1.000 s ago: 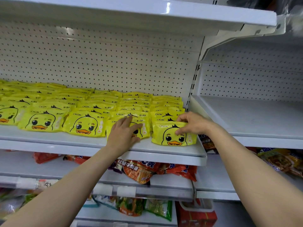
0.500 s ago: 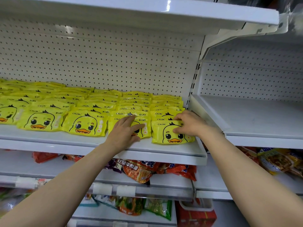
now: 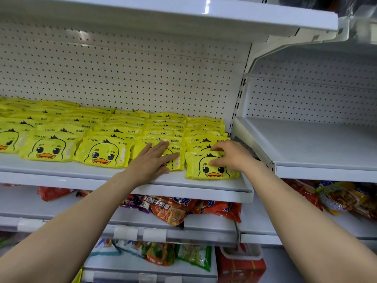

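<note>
A white shop shelf (image 3: 81,176) carries rows of yellow duck-print wipe packs (image 3: 104,154). At its front right corner the right grip (image 3: 232,155) pinches the end pack (image 3: 204,171), fingers curled over its top edge and thumb on the printed face. Just to the left, the left grip (image 3: 151,162) lies flat, fingers straight, on the neighbouring pack (image 3: 177,161) and hides most of its duck. The overlapping rows behind show only their top strips, back to the pegboard (image 3: 142,78). The leftmost pack is cut off.

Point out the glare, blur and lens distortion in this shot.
Head view: glare streak on the top shelf, softer one on the pegboard; shelf edges bow from the wide lens; snack bags at lower right smear; the front duck packet is sharp.
</note>
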Demonstrator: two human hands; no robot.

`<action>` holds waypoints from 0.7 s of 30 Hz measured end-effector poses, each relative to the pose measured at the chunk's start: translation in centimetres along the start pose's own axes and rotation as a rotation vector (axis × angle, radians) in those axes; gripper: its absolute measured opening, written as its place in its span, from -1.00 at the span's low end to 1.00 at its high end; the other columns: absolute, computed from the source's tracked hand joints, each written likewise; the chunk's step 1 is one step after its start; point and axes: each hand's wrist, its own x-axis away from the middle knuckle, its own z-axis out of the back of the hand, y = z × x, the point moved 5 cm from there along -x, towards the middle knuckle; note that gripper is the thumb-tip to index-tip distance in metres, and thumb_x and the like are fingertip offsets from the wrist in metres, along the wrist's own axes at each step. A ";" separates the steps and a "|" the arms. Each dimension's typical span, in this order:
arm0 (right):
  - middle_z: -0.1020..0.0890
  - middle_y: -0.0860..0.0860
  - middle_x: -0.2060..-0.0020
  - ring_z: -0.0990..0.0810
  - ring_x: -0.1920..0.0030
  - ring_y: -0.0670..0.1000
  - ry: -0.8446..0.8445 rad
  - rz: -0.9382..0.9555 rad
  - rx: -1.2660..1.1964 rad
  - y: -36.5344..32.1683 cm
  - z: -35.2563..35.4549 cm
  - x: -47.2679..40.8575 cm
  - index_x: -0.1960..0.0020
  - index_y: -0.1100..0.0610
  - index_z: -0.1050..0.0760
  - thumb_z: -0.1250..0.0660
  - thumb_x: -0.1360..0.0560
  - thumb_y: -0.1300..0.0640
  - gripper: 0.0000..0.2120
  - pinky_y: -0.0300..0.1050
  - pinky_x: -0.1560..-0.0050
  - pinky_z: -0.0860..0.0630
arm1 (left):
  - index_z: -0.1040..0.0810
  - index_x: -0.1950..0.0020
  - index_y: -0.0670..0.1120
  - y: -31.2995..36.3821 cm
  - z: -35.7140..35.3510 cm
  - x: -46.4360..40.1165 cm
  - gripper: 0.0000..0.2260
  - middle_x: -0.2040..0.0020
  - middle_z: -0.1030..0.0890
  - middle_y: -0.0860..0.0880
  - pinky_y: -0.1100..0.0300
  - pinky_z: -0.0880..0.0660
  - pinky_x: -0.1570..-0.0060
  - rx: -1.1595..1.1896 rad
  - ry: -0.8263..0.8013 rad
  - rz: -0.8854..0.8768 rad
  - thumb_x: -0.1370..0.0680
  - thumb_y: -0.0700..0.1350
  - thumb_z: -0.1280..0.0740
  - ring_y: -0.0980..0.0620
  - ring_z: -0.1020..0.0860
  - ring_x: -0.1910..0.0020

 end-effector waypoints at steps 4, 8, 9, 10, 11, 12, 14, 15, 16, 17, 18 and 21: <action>-0.53 -0.04 -0.28 -0.45 -0.31 0.01 0.012 -0.003 -0.002 0.0 -0.3 0.0 -0.27 -0.15 -0.52 -0.53 -0.31 -0.21 -0.45 0.01 -0.20 -0.48 | -0.04 -0.53 0.28 -0.3 -0.6 0.0 -0.39 -0.60 0.03 -0.06 0.00 0.20 -0.50 -0.011 -0.013 0.033 -0.50 0.40 0.20 0.00 0.11 -0.57; -0.51 -0.03 -0.29 -0.44 -0.31 0.02 0.011 -0.009 -0.001 0.2 -0.3 -0.1 -0.27 -0.15 -0.52 -0.52 -0.32 -0.21 -0.45 0.00 -0.21 -0.47 | -0.03 -0.52 0.30 -0.5 -0.9 -0.1 -0.33 -0.59 0.02 -0.05 0.00 0.21 -0.50 0.004 0.029 0.037 -0.46 0.41 0.40 0.02 0.11 -0.57; -0.51 -0.02 -0.29 -0.44 -0.31 0.03 0.009 -0.010 0.003 0.2 -0.3 -0.1 -0.26 -0.15 -0.52 -0.52 -0.32 -0.21 -0.45 0.01 -0.21 -0.47 | -0.03 -0.52 0.30 -0.5 -0.9 -0.1 -0.33 -0.59 0.01 -0.05 0.01 0.21 -0.49 0.007 0.034 0.039 -0.46 0.41 0.40 0.02 0.11 -0.57; -0.51 -0.02 -0.29 -0.43 -0.32 0.03 0.006 -0.009 0.008 0.1 -0.3 -0.2 -0.26 -0.15 -0.52 -0.52 -0.32 -0.21 -0.45 0.01 -0.22 -0.47 | -0.03 -0.52 0.30 -0.5 -0.9 0.0 -0.33 -0.59 0.02 -0.05 0.01 0.21 -0.49 0.007 0.033 0.040 -0.47 0.41 0.39 0.02 0.11 -0.57; -0.50 -0.02 -0.29 -0.43 -0.32 0.04 0.004 -0.010 0.010 0.1 -0.3 -0.2 -0.26 -0.15 -0.52 -0.52 -0.31 -0.22 -0.45 0.03 -0.22 -0.47 | -0.03 -0.52 0.30 -0.4 -0.8 0.0 -0.34 -0.59 0.02 -0.05 0.01 0.22 -0.49 0.007 0.029 0.041 -0.47 0.41 0.38 0.02 0.12 -0.57; -0.50 -0.02 -0.29 -0.42 -0.33 0.04 0.002 -0.011 0.010 0.1 -0.4 -0.2 -0.26 -0.15 -0.52 -0.52 -0.31 -0.22 -0.45 0.04 -0.23 -0.48 | -0.03 -0.52 0.30 -0.3 -0.7 0.0 -0.35 -0.60 0.03 -0.05 0.01 0.22 -0.49 0.006 0.021 0.044 -0.47 0.41 0.34 0.02 0.12 -0.57; -0.50 -0.02 -0.29 -0.42 -0.33 0.04 -0.004 -0.010 0.016 0.0 -0.3 -0.3 -0.26 -0.15 -0.52 -0.52 -0.32 -0.22 -0.45 0.05 -0.23 -0.48 | -0.05 -0.53 0.29 -0.2 -0.5 0.0 -0.41 -0.60 0.03 -0.05 0.01 0.22 -0.50 0.000 0.007 0.050 -0.50 0.35 0.23 0.02 0.11 -0.57; -0.50 -0.02 -0.30 -0.42 -0.33 0.04 -0.007 -0.007 0.023 0.0 -0.3 -0.3 -0.27 -0.14 -0.51 -0.52 -0.32 -0.22 -0.45 0.06 -0.23 -0.48 | -0.06 -0.53 0.28 -0.1 -0.5 0.0 -0.44 -0.60 0.03 -0.05 0.01 0.21 -0.50 -0.005 0.006 0.051 -0.53 0.32 0.18 0.01 0.11 -0.57; -0.49 -0.02 -0.31 -0.42 -0.33 0.04 -0.011 -0.004 0.029 0.0 -0.3 -0.3 -0.28 -0.14 -0.51 -0.51 -0.32 -0.23 -0.44 0.06 -0.23 -0.48 | -0.07 -0.53 0.28 -0.1 -0.4 0.0 -0.49 -0.60 0.03 -0.06 0.00 0.20 -0.50 -0.007 0.009 0.051 -0.57 0.29 0.10 0.00 0.10 -0.57; -0.49 -0.01 -0.31 -0.42 -0.33 0.04 -0.015 -0.002 0.037 -0.1 -0.3 -0.2 -0.29 -0.13 -0.50 -0.50 -0.33 -0.23 -0.44 0.05 -0.23 -0.48 | -0.08 -0.53 0.27 0.0 -0.4 0.0 -0.52 -0.60 0.02 -0.06 -0.01 0.19 -0.51 -0.005 0.009 0.051 -0.61 0.25 0.00 0.00 0.10 -0.57; -0.48 -0.01 -0.32 -0.43 -0.33 0.04 -0.019 0.000 0.046 -0.2 -0.2 -0.1 -0.30 -0.12 -0.50 -0.50 -0.34 -0.22 -0.44 0.04 -0.22 -0.48 | -0.09 -0.53 0.27 0.0 -0.4 0.0 -0.53 -0.60 0.02 -0.07 -0.02 0.18 -0.51 -0.005 0.002 0.055 -0.63 0.20 -0.07 -0.01 0.10 -0.57; -0.47 0.01 -0.33 -0.42 -0.33 0.05 -0.024 0.007 0.085 -0.4 -0.1 0.2 -0.35 -0.09 -0.47 -0.47 -0.39 -0.19 -0.44 -0.01 -0.20 -0.47 | -0.08 -0.54 0.26 0.4 0.0 -0.1 -0.52 -0.60 0.03 -0.08 -0.03 0.14 -0.52 -0.029 -0.030 0.077 -0.63 0.14 -0.14 -0.02 0.10 -0.58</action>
